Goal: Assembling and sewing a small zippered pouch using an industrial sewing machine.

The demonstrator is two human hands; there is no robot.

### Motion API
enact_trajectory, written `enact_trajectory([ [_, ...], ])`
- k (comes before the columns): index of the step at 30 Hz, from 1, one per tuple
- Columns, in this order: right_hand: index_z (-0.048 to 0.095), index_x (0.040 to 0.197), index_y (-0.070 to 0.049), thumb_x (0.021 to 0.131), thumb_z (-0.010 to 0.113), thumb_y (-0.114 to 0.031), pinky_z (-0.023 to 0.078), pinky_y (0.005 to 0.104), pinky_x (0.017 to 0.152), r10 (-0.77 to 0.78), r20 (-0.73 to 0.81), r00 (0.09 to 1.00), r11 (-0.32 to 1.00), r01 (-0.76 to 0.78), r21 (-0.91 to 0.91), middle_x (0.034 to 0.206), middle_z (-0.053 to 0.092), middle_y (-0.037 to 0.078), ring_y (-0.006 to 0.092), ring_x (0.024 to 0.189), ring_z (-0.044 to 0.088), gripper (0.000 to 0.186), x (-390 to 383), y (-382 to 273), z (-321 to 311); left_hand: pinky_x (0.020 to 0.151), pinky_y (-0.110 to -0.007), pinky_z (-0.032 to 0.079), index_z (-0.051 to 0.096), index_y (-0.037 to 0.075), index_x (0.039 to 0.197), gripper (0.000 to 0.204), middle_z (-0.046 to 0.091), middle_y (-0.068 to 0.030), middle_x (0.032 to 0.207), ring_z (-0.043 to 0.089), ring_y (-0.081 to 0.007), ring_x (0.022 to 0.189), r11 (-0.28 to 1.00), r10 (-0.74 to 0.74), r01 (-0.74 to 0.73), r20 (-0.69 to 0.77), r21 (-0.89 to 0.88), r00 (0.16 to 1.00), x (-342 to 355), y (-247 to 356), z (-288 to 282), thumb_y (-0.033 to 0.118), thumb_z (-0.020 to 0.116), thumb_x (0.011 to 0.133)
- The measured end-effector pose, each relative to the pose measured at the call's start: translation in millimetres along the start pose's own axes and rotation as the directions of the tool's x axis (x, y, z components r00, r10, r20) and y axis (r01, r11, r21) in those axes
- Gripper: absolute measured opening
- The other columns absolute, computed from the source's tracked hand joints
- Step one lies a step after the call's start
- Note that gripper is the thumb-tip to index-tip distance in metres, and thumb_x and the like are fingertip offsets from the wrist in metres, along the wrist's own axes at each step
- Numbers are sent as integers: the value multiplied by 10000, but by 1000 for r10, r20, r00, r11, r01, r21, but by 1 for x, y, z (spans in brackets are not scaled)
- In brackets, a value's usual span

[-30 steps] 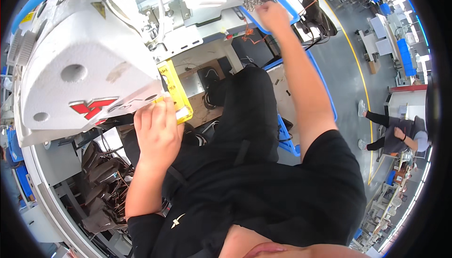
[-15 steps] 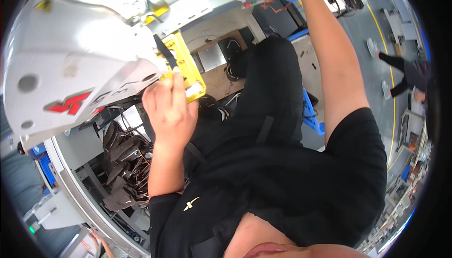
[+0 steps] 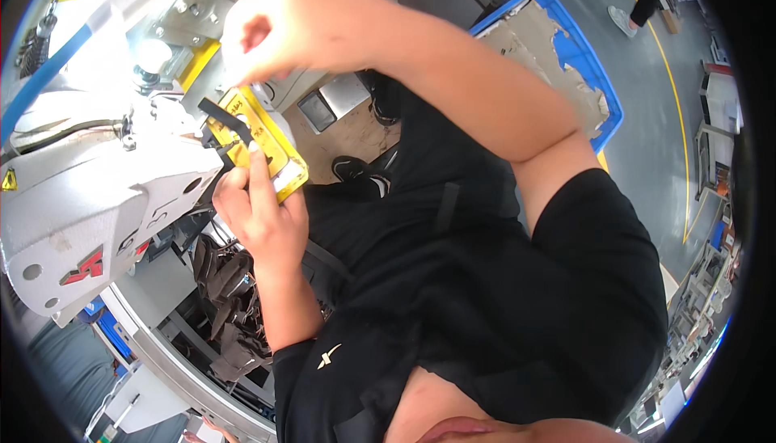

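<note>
My left hand (image 3: 271, 221) is closed at the near end of a yellow plate-like piece (image 3: 280, 150), which lies beside the white machine. One fingertip touches the end of a black strip (image 3: 225, 119) lying across that piece. The thumb is mostly hidden. My right hand (image 3: 271, 35) is over the far end of the yellow piece, its fingers curled and pinched together. Glare and the hand itself hide whatever is between those fingertips.
The white machine housing (image 3: 105, 200) fills the left side, with a blue tube (image 3: 48, 79) above it. Black cabled parts (image 3: 230, 297) are heaped below. A blue bin (image 3: 594, 79) with cardboard stands at the right. A person's foot (image 3: 622, 21) shows on the grey floor.
My right hand has left the blue tray at the upper right and come left to the yellow piece. My left hand stays at that piece. The whole view has shifted.
</note>
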State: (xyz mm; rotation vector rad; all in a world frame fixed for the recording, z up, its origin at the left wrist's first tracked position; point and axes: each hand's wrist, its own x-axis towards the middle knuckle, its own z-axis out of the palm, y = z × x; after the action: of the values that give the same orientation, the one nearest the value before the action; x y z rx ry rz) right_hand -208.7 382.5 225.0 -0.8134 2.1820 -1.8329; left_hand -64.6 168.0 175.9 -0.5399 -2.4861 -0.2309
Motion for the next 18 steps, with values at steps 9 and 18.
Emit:
enact_trajectory([
  [9,731,942,-11,851,761,-231,555,390,739,-324,15,946,843,295,-450,793,737,127,304,787,721,240,55,10,42,880,-415,487,710,16,1254,562,561,-138,1040,565,-317,986,998,-58,58,1,-22,998,-2,-1,2,3,816,702],
  [18,706,1044,-3,806,793,-218,569,388,769,-166,225,960,893,243,-378,857,764,131,284,852,746,332,56,-1,40,889,-409,485,709,7,1259,573,557,-132,1025,558,-308,989,998,-41,41,-9,-42,999,-2,-3,2,-8,808,695],
])
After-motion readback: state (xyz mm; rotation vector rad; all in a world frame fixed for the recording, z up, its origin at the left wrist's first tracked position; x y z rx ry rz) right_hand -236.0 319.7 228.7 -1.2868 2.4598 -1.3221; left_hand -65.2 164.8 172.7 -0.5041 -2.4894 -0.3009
